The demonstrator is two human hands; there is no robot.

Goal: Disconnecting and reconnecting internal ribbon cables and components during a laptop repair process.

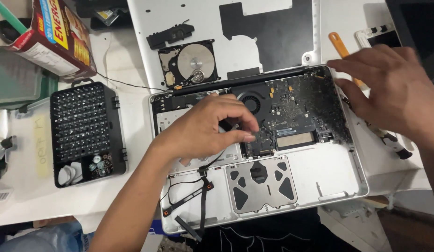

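Opened laptop (338,177) on the desk (25,186), both hands at its board.

Nearest, the white laptop shell lies open side up in the middle of the desk, its bottom cover (151,28) already off and lying behind it; the trackpad underside (261,184) and loose black cables (198,186) show along the near edge. The left hand (205,130) rests over the middle, fingers pinched together on something small beside the fan (251,103); what it grips I cannot tell. The dark board (305,105) sits in place, so the strip-down looks partway done. The right hand (394,88) lies at the far right corner, fingers spread, gripping nothing I can see. Left stands a bit case (86,130). Farther off, a removed hard drive (189,63) lies on the cover, an orange pry tool (337,43) to its right.
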